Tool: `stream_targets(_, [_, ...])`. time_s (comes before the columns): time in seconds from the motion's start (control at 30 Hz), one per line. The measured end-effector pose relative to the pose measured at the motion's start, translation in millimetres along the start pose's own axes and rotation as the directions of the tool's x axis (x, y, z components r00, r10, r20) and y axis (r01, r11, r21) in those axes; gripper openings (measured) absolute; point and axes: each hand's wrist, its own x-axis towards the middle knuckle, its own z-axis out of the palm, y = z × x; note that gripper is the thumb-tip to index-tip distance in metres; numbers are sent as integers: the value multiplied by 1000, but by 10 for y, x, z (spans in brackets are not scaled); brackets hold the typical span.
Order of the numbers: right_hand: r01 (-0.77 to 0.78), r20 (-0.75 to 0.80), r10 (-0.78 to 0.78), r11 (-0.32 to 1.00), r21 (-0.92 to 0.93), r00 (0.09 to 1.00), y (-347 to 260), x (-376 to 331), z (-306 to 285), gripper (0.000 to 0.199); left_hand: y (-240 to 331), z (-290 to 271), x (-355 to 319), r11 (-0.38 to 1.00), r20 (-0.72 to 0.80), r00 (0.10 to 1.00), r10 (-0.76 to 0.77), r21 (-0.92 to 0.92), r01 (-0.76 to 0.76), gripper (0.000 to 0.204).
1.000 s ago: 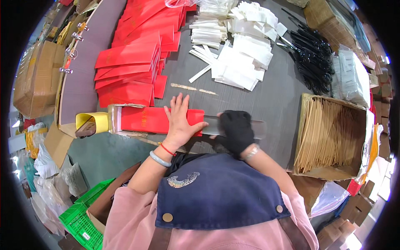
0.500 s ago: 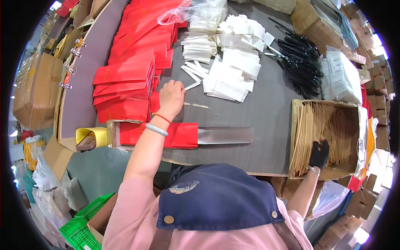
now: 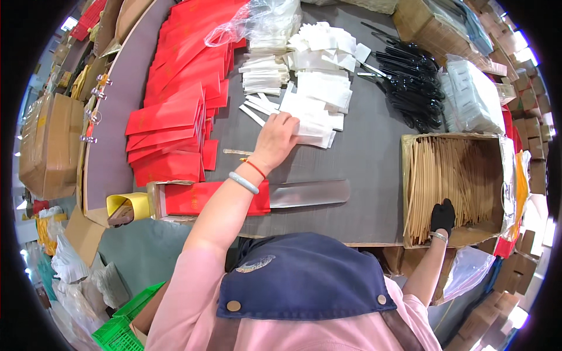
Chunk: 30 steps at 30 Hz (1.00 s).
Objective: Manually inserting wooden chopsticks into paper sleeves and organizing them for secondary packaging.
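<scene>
fingers (image 3: 285,119) at white packets, glove (image 3: 443,216) among wooden sticks

the bare left hand (image 3: 276,140) reaches forward over the grey table (image 3: 374,169), its fingertips at the near left edge of the flat white packets (image 3: 313,108), which lie overlapping in a loose spread. whether thumb and fingers are clamped on a packet or merely resting there, i cannot tell. narrow white strips (image 3: 253,114) lie just left of that hand, the closest ones at an angle. a red cord (image 3: 256,168) and a pale bangle (image 3: 243,182) circle the wrist.

the right hand, in the black glove, is down at the near end of the cardboard box (image 3: 475,236), over the thin wooden sticks (image 3: 430,181) that stand packed side by side in it. i cannot tell whether its fingers are together on a stick.

below the left forearm, which crosses over it, a red sleeve (image 3: 180,202) lies in a holder at the table's near edge, with a smooth greyish strip (image 3: 313,193) running out to its right. a yellow cuff-like piece (image 3: 137,204) sits at the holder's left end. red sleeves (image 3: 170,114) lie fanned in rows at the left, and black plastic utensils (image 3: 413,88) are heaped beyond the box.
</scene>
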Motion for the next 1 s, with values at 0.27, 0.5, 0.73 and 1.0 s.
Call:
stream_targets(0.27, [-23,-451,35,999,30,892,310,9,-24,32,74,19,-124,999,-59,998,-34,-40,32,36])
stream_targets(0.5, [221,-248,-9,484,847,969,-1303,-452,-405,14,79,13,-233,997,-60,996,-71,-26,70,29])
stream_targets(0.73, [364,-103,-405,647,670,908,-2026,-794,-362,22,231,-313,-414,719,170,913,-372,-569,399,19])
stream_targets(1.0, [367,232,-649,648,668,725,-2280,-899,-229,24,581,-468,-902,971,304,933,-193,-80,227,29])
